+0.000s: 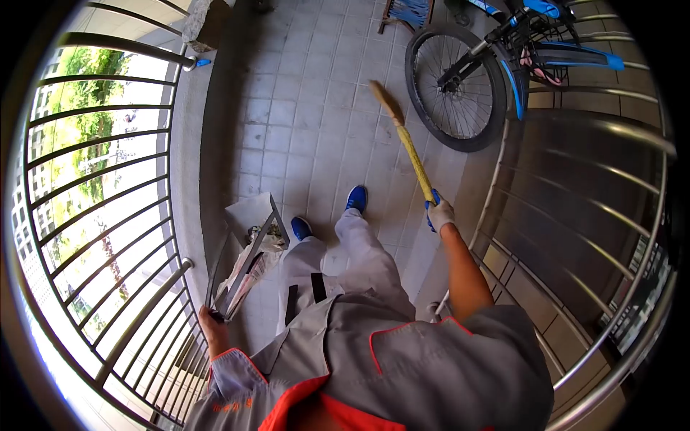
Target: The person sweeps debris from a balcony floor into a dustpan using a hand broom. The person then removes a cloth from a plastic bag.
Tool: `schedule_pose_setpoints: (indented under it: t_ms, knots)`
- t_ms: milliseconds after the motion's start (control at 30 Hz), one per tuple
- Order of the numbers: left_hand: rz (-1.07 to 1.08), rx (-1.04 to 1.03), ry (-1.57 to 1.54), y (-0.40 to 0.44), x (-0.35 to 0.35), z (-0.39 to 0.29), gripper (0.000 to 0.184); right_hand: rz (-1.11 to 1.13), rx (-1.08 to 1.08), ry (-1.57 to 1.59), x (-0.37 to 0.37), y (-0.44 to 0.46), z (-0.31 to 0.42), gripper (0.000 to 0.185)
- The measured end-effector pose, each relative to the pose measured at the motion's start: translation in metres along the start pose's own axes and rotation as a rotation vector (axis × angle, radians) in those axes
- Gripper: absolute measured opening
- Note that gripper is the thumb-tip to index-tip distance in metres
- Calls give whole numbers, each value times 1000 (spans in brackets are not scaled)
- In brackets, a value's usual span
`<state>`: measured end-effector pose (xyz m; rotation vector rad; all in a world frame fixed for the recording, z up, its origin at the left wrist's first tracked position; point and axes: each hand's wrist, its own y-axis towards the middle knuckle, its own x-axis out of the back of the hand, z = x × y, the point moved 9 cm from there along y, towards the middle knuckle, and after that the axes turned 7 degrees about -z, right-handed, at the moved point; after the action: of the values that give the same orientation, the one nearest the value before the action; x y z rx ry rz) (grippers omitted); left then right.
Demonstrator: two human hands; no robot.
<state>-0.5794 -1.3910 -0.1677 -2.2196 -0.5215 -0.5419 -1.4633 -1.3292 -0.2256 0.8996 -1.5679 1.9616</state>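
Observation:
My right hand (440, 213), in a white and blue glove, is closed round the yellow handle of a broom (412, 154). The broom slants away from me, its brown brush end out over the tiles near the bicycle wheel. Low on the left, my left hand (213, 321) grips the dark handle of a grey dustpan (246, 209). Litter and what looks like a pale plastic bag (257, 260) lie in the dustpan, beside my left leg. The fingers of my left hand are partly hidden.
A black and blue bicycle (460, 86) leans at the right railing (575, 165). Along the left runs a ledge with another metal railing (100, 136) and a stone-like block (206, 25). A small blue-seated stool (408, 12) stands ahead on the grey tiled floor (309, 108).

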Motion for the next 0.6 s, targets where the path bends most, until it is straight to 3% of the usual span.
schedule_pose_setpoints:
  t_ms: [67, 133, 200, 267, 367, 467, 533, 600]
  knots:
    - [13, -117, 156, -5, -13, -8, 24, 17, -283, 329, -47, 29, 13, 26]
    - [21, -47, -19, -5, -26, -1, 21, 149, -355, 499, -91, 42, 54, 20]
    - [38, 20, -136, -8, -40, -2, 18, 301, -238, 354, -130, 39, 92, 21]
    - [-39, 225, -295, -18, -52, 6, 19, 421, -39, 123, -150, 23, 141, 24]
    - [-105, 237, -389, 3, -63, 27, 19, 531, 91, -27, -159, 11, 213, 56]
    - [-195, 74, -253, 5, -94, -8, 16, 511, 153, -56, -131, 8, 259, 55]
    - [-126, 248, -332, 14, -120, 2, 13, 403, 132, -90, -113, 28, 264, 54]
    - [-180, 335, -385, 19, -130, 32, 19, 281, 47, 9, -115, 55, 263, 37]
